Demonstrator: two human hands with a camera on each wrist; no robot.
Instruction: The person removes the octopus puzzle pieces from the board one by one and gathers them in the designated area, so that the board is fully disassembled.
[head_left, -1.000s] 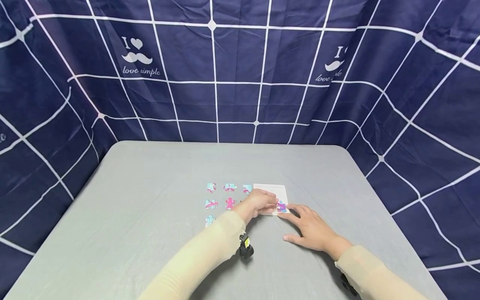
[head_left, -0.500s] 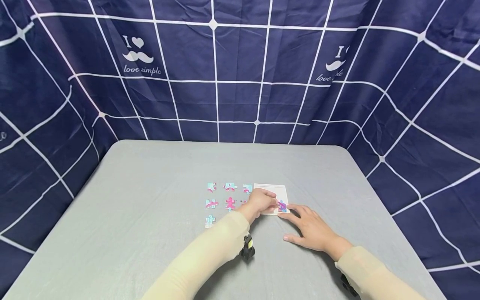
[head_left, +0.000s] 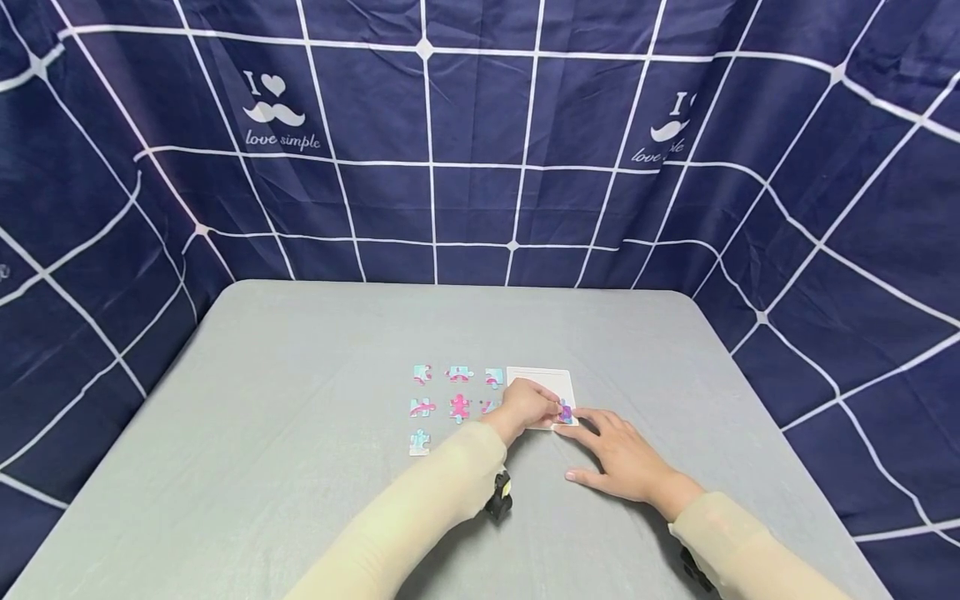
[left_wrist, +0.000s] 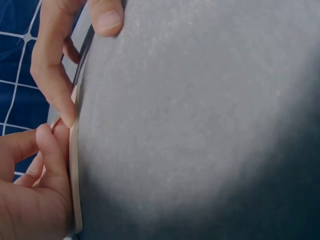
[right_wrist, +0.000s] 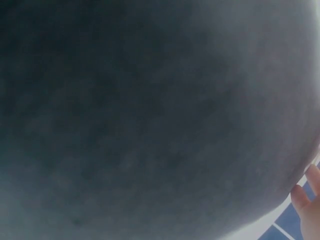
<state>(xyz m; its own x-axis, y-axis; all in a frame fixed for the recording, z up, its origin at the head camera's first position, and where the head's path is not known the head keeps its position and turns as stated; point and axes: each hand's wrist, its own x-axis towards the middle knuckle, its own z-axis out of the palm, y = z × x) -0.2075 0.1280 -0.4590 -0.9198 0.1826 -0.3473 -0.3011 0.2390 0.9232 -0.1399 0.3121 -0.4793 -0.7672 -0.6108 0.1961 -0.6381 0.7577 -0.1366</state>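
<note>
A small white tray [head_left: 538, 375] with a raised rim lies on the table in the head view. Over its lower half is my left hand [head_left: 527, 402], pinching a purple and blue jigsaw piece [head_left: 566, 412] at the lower right corner. Thumb and fingertips [left_wrist: 47, 145] meet there in the left wrist view, above the tray's thin edge [left_wrist: 75, 175]. My right hand [head_left: 622, 458] lies spread at that corner, its fingertips touching the tray's right and near edges. The left hand hides part of the tray.
Left of the tray lie several loose jigsaw pieces in rows, among them a pink piece [head_left: 460, 407] and a light blue one [head_left: 420, 442]. They rest on a grey tabletop [head_left: 300, 375]. A dark blue curtain [head_left: 480, 200] with white lines hangs behind and at the sides.
My left hand has shifted slightly right toward the tray's lower right corner, and the purple piece has turned and moved a little with it. The right hand has stayed in place.
</note>
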